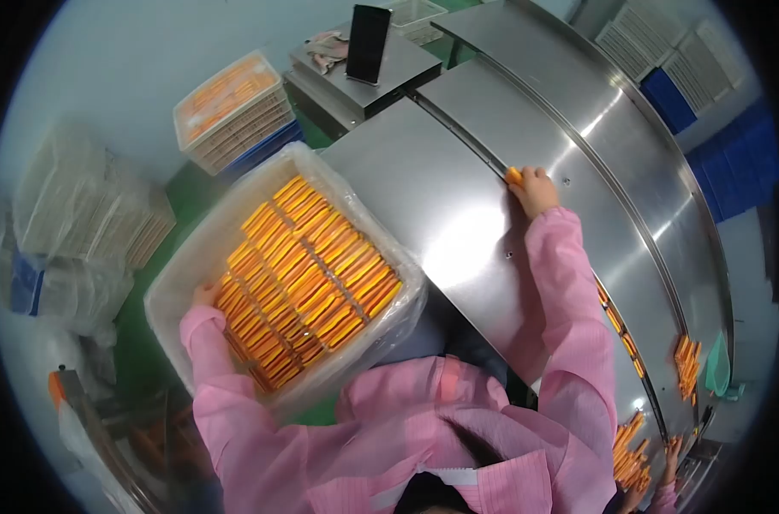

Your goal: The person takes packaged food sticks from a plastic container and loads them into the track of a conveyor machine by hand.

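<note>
My right hand [539, 192] is over the steel table, its fingers closed on a small orange packet [515, 176] beside the narrow slot in the tabletop. To my left stands a crate lined with clear plastic [171, 300], with rows of orange-and-yellow packets [308, 265] packed upright inside it. Within the crate, my left hand [206, 296] is at the left end of the rows, close to the packets. Most of its fingers are hidden, so I cannot tell whether it grips any.
A phone or tablet [368, 44] stands on a metal box [406, 73] beside a cloth [328, 50]. More packets fill a stacked basket [228, 96]. Loose packets [631, 454] lie near a co-worker's hand [673, 452] at lower right. Wrapped crates [85, 201] stand by the left wall.
</note>
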The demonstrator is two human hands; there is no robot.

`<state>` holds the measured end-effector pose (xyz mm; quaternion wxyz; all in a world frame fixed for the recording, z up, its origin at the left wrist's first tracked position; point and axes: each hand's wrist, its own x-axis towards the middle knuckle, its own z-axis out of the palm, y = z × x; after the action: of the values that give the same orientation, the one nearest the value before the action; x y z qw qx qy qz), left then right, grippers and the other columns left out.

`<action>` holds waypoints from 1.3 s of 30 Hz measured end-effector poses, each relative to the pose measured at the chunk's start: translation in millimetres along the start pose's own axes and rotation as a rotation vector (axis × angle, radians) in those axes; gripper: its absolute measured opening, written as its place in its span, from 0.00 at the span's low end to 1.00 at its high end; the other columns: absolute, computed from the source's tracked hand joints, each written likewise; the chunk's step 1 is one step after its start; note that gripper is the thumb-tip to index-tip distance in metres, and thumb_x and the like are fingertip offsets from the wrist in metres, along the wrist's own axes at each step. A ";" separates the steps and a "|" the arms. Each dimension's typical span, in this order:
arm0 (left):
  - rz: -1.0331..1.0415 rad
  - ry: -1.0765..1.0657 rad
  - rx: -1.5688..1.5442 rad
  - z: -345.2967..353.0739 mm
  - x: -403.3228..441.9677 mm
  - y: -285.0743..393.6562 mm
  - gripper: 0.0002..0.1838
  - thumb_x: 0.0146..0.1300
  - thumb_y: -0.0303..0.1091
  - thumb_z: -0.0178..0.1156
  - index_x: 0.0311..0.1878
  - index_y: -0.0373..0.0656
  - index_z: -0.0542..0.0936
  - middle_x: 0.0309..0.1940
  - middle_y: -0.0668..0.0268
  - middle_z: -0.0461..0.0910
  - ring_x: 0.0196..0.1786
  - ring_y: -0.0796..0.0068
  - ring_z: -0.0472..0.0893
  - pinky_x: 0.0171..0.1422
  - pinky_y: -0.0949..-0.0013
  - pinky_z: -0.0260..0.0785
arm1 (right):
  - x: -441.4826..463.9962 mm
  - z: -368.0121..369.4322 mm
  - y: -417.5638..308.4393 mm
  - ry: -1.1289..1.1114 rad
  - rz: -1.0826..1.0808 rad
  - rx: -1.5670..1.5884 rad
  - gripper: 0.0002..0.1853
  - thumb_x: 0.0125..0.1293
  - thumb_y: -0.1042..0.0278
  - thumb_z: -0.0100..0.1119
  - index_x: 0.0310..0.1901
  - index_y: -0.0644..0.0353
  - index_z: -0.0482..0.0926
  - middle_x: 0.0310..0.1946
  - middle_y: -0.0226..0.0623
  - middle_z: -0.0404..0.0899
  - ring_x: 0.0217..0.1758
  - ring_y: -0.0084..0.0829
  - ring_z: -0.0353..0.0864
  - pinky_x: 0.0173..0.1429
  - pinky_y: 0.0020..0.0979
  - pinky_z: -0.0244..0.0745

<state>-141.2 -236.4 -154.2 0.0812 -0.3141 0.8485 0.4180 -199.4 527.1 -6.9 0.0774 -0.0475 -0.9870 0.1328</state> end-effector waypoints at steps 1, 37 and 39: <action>0.009 -0.010 0.000 3.9 -9.2 11.2 0.22 0.51 0.43 0.60 0.43 0.34 0.75 0.35 0.54 0.78 0.38 0.63 0.77 0.44 0.63 0.68 | -0.6 0.5 -5.7 0.016 0.019 0.008 0.16 0.53 0.62 0.58 0.38 0.63 0.70 0.35 0.50 0.70 0.39 0.48 0.71 0.45 0.40 0.69; -0.055 0.006 -0.166 -40.3 -57.3 5.6 0.17 0.45 0.31 0.62 0.41 0.39 0.77 0.27 0.64 0.77 0.30 0.76 0.75 0.32 0.76 0.66 | -132.8 -195.5 -224.2 0.075 -0.708 0.862 0.08 0.48 0.79 0.51 0.33 0.62 0.74 0.28 0.39 0.74 0.29 0.31 0.76 0.26 0.27 0.70; 0.062 0.001 0.002 -38.5 -71.9 25.7 0.17 0.45 0.29 0.61 0.42 0.38 0.76 0.30 0.62 0.78 0.33 0.74 0.76 0.35 0.75 0.68 | -138.6 -196.4 -231.7 0.103 -0.740 0.899 0.08 0.48 0.78 0.51 0.32 0.62 0.74 0.27 0.39 0.74 0.29 0.31 0.75 0.26 0.27 0.70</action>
<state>-95.0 -220.6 -83.9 0.0682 -0.2878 0.8583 0.4193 -47.6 338.8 223.2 0.1791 0.3313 -0.7796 0.5004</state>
